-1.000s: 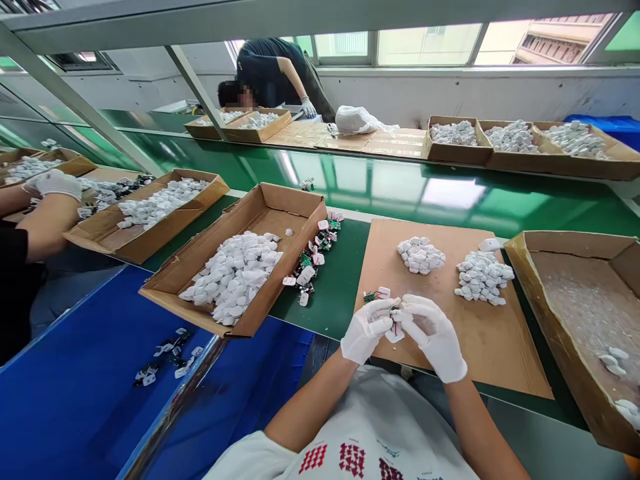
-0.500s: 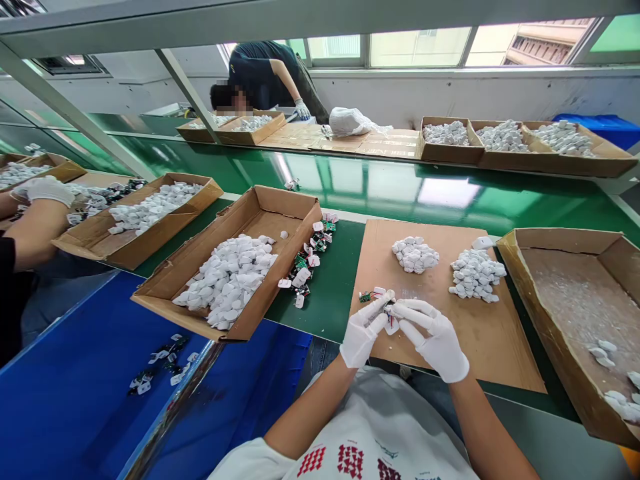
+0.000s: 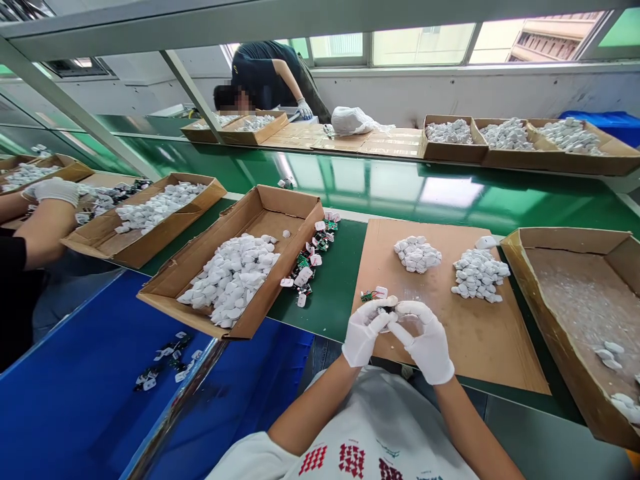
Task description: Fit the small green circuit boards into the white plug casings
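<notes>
My left hand (image 3: 362, 335), in a white glove, is closed with fingertips pinched on a small dark electronic part (image 3: 388, 309). My right hand (image 3: 426, 347), gloved too, meets it there, thumb and fingers closed on the same part. Most of the part is hidden by the fingers. Just beyond my left fingers a small green circuit board (image 3: 368, 296) with a white piece (image 3: 381, 292) lies on a cardboard sheet (image 3: 480, 347). Two heaps of white rounded pieces, a left heap (image 3: 417, 255) and a right heap (image 3: 479, 275), rest farther back on the sheet.
Left of the sheet stands a cardboard box (image 3: 233, 277) of white pieces, with wired circuit boards (image 3: 305, 267) beside it. Another box (image 3: 565, 320) holds a few pieces at right. A co-worker's gloved hand (image 3: 53, 191) is at far left; another person (image 3: 270, 77) bends over boxes across the bench.
My right hand has drawn in to the left, its fingers curling closer around the part. The white piece that hung below my fingertips is now hidden.
</notes>
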Motion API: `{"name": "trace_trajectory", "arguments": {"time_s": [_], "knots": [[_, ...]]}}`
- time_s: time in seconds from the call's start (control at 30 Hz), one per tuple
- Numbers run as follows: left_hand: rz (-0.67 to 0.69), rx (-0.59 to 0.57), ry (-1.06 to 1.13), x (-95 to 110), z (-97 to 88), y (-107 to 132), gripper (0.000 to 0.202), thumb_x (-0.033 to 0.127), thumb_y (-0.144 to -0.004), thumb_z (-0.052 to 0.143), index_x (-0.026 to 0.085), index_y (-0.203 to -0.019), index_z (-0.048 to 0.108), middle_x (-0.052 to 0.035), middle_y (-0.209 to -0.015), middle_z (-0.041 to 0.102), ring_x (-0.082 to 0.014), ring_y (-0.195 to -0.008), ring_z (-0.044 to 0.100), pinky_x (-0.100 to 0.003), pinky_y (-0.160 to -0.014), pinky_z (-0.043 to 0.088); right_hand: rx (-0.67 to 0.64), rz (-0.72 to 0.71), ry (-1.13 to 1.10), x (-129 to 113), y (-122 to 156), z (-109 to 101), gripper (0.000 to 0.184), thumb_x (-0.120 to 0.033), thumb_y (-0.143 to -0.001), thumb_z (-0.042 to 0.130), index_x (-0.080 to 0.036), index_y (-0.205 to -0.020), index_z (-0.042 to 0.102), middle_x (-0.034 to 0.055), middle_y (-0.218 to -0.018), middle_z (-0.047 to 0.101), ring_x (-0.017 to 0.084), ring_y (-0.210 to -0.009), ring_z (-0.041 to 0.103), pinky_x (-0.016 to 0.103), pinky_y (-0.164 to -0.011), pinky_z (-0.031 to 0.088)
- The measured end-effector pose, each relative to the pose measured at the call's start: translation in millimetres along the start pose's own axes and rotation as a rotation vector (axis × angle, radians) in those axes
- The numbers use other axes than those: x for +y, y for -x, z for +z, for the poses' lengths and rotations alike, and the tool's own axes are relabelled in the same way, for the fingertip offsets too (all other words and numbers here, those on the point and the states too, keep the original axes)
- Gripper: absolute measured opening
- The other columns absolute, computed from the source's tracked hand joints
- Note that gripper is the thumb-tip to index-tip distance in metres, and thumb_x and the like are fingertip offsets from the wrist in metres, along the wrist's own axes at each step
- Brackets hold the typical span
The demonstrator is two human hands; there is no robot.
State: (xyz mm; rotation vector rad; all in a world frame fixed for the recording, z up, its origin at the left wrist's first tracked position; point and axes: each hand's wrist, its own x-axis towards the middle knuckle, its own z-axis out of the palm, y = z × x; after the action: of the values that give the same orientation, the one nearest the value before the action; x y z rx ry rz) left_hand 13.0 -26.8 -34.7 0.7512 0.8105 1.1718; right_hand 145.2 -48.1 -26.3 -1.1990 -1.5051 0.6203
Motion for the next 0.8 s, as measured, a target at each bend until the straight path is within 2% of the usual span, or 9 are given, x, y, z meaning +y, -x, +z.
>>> {"name": "trace_trajectory", "arguments": {"time_s": [0.1,0.17,0.27,0.37,0.43,0.53,0.6,0.7,0.8], "knots": [[0.015,-0.032,0.078,2,-1.2,-2,0.035,0.040,-0.068,0.076,0.017,-0.096,0.073,-0.0084,-0.096,0.071,-0.0150,-0.073,0.062,-0.026,-0.065,0.049,-0.036,-0.006,-0.048,-2,-2,1,0.022,-0.024,-0.080,0.065,-0.025,-0.102,0.062,0.0054,-0.103,0.066,0.017,-0.084,0.066,0.033,-0.073,0.060],[0.014,-0.080,0.117,4,-1.1,-2,0.036,0.040,-0.071,0.074,0.018,-0.099,0.073,-0.0105,-0.111,0.068,-0.0218,-0.095,0.063,-0.030,-0.078,0.050,-0.048,0.028,-0.075,-3,-4,3,0.024,-0.026,-0.080,0.065,-0.024,-0.104,0.063,0.0062,-0.105,0.067,0.017,-0.083,0.067,0.032,-0.073,0.061],[0.023,-0.119,0.135,7,0.2,1,0.045,0.039,-0.077,0.068,0.023,-0.120,0.063,-0.0093,-0.133,0.057,-0.0272,-0.122,0.050,-0.036,-0.098,0.044,-0.064,0.110,-0.133,-2,-5,7,0.024,-0.029,-0.079,0.067,-0.022,-0.102,0.064,0.0062,-0.100,0.069,0.017,-0.079,0.068,0.034,-0.075,0.061],[0.070,-0.096,0.122,5,0.5,5,0.054,0.043,-0.083,0.061,0.027,-0.133,0.051,-0.0087,-0.137,0.052,-0.0267,-0.124,0.049,-0.036,-0.098,0.044,-0.017,0.107,-0.117,0,-5,8,0.020,-0.027,-0.078,0.067,-0.022,-0.098,0.063,0.0053,-0.095,0.069,0.018,-0.079,0.068,0.035,-0.075,0.060],[0.082,-0.084,0.057,2,-0.3,6,0.052,0.045,-0.083,0.059,0.024,-0.130,0.055,-0.0099,-0.137,0.053,-0.0276,-0.122,0.050,-0.034,-0.092,0.048,0.016,0.052,-0.049,1,-5,7,0.018,-0.023,-0.079,0.065,-0.024,-0.098,0.064,0.0053,-0.096,0.069,0.019,-0.084,0.067,0.036,-0.077,0.059],[0.089,-0.043,-0.053,-1,-1.5,5,0.045,0.043,-0.083,0.060,0.023,-0.123,0.061,-0.0084,-0.136,0.054,-0.0283,-0.122,0.050,-0.032,-0.088,0.050,-0.063,-0.022,0.003,1,-7,3,0.025,-0.021,-0.081,0.062,-0.026,-0.105,0.065,0.0062,-0.104,0.068,0.020,-0.094,0.066,0.037,-0.080,0.058],[0.113,-0.014,-0.077,-1,-1.2,5,0.042,0.039,-0.083,0.061,0.024,-0.122,0.062,-0.0060,-0.133,0.057,-0.0273,-0.125,0.049,-0.032,-0.095,0.047,-0.103,-0.041,-0.008,0,-9,3,0.029,-0.022,-0.080,0.063,-0.026,-0.109,0.064,0.0067,-0.108,0.067,0.021,-0.096,0.065,0.036,-0.078,0.059],[0.143,-0.028,-0.098,1,0.7,4,0.038,0.036,-0.083,0.062,0.024,-0.119,0.065,-0.0036,-0.130,0.059,-0.0248,-0.128,0.047,-0.034,-0.107,0.039,-0.039,-0.021,-0.040,-1,-9,6,0.028,-0.023,-0.077,0.067,-0.026,-0.105,0.065,0.0060,-0.104,0.067,0.020,-0.091,0.066,0.033,-0.072,0.061],[0.145,-0.060,-0.105,4,2.4,4,0.038,0.037,-0.083,0.062,0.024,-0.119,0.064,-0.0036,-0.130,0.059,-0.0242,-0.128,0.048,-0.034,-0.109,0.038,0.001,0.013,-0.104,0,-8,10,0.022,-0.022,-0.077,0.067,-0.026,-0.099,0.067,0.0055,-0.097,0.067,0.018,-0.085,0.066,0.032,-0.070,0.061]]}}
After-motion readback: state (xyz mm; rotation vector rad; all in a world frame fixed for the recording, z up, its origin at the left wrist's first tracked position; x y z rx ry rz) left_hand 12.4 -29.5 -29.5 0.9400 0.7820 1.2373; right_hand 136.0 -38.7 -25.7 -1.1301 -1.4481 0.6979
